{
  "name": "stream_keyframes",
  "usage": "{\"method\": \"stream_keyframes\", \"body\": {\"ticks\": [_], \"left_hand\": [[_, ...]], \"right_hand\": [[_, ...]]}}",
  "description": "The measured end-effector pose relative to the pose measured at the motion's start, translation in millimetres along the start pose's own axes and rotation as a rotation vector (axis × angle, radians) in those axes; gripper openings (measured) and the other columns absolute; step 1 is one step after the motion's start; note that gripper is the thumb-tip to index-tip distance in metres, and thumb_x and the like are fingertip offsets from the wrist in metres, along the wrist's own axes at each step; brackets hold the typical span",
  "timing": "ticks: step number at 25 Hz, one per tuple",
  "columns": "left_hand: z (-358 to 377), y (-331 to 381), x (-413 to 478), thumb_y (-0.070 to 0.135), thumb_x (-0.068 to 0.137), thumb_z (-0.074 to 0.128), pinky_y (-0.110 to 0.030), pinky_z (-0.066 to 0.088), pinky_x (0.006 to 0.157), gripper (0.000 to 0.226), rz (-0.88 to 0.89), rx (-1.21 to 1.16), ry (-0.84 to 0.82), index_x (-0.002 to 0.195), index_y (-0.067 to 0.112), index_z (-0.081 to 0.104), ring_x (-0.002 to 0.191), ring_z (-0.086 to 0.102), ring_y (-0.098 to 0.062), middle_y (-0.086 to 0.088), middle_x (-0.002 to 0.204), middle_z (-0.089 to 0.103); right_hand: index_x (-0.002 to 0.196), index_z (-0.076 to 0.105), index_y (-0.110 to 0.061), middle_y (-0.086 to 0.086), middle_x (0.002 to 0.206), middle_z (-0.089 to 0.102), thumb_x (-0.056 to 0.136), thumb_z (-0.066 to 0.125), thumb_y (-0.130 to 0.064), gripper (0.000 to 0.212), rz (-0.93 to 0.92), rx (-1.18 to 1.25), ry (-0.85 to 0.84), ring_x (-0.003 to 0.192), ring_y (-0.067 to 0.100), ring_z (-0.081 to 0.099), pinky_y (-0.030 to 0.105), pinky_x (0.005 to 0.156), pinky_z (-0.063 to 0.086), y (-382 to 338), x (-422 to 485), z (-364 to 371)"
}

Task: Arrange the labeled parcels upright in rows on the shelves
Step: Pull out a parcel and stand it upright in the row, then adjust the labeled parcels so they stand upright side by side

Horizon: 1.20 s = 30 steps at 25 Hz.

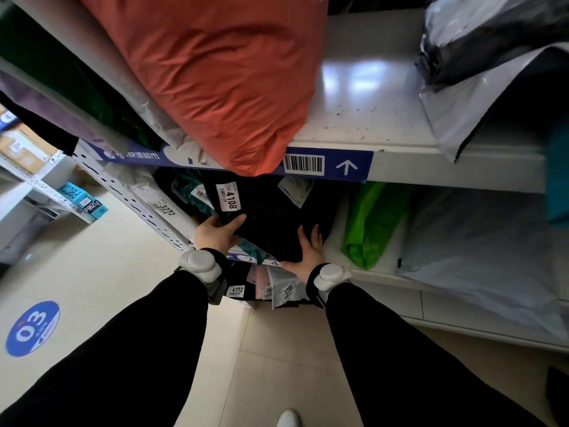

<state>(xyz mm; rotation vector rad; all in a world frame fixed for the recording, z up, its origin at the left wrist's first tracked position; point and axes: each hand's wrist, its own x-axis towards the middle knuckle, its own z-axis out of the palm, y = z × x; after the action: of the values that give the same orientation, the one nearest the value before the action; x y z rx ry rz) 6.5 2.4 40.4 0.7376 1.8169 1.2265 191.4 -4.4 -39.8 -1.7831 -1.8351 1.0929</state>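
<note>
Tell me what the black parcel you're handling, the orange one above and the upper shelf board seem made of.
Black parcel: likely soft plastic mailer film, matte; it bulges between the left hand and right hand. Orange parcel: thin plastic film, satin sheen, fine wrinkles. Upper shelf board: probably painted metal, glossy; it mirrors the lights.

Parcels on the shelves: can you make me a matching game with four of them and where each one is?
Things
1. orange parcel
2. green parcel
3. black parcel 4108
4. grey parcel 3705

Places
A. between the left hand and the right hand
B. below the middle shelf, under the hands
C. on the upper shelf, hanging over its front edge
D. on the middle shelf, to the right of both hands

Pairs: 1-C, 2-D, 3-A, 4-B
</note>
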Motion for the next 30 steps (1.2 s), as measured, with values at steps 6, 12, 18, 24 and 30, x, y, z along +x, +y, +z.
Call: {"method": "stream_keyframes", "body": {"ticks": [6,12,18,24,30], "left_hand": [[-6,-8,-10,0.038,0.07,0.083,-0.042,0.059,0.081,0.037,-0.101,0.083,0.068,0.08,0.012,0.058,0.075,0.071,-0.026,-0.007,0.068,0.067],[8,-1,-37,0.044,0.071,0.08,-0.037,0.058,0.066,0.045,-0.075,0.209,0.133,0.071,0.009,0.052,0.041,0.057,-0.016,-0.011,0.062,0.06],[65,3,-66,0.037,0.085,0.069,-0.028,0.052,0.059,0.037,-0.08,0.056,-0.168,0.103,0.006,0.06,0.074,0.067,-0.016,-0.01,0.086,0.068],[114,-16,-46,0.072,0.048,0.073,-0.047,0.056,0.088,0.1,-0.041,0.277,-0.177,0.122,0.006,0.055,0.101,0.066,-0.032,-0.015,0.115,0.067],[140,5,-55,0.043,0.064,0.082,-0.047,0.051,0.097,0.083,-0.107,0.025,-0.11,0.132,0.005,0.051,0.111,0.062,-0.034,-0.015,0.124,0.063]], "right_hand": [[0.149,0.019,-0.021,0.015,0.159,0.002,0.073,0.074,-0.036,0.095,0.015,0.008,-0.055,0.147,0.032,0.01,0.037,0.12,0.017,5,-9,-21],[0.14,0.04,-0.019,0.009,0.149,0.036,0.079,0.07,-0.03,0.069,-0.007,0.082,-0.112,0.138,0.027,0.035,0.034,0.113,0.032,17,-32,-53],[0.127,0.054,-0.015,0.009,0.132,0.056,0.081,0.068,-0.026,0.049,0.031,0.169,-0.078,0.123,0.024,0.051,0.028,0.094,0.042,35,-54,-85],[0.13,0.052,-0.013,0.009,0.131,0.056,0.083,0.067,-0.023,0.051,0.08,0.21,-0.029,0.122,0.025,0.052,0.021,0.086,0.04,71,-72,-114],[0.137,0.043,-0.013,0.011,0.141,0.047,0.083,0.067,-0.024,0.06,0.163,0.279,0.048,0.128,0.026,0.046,0.026,0.1,0.039,109,-76,-132]]}}
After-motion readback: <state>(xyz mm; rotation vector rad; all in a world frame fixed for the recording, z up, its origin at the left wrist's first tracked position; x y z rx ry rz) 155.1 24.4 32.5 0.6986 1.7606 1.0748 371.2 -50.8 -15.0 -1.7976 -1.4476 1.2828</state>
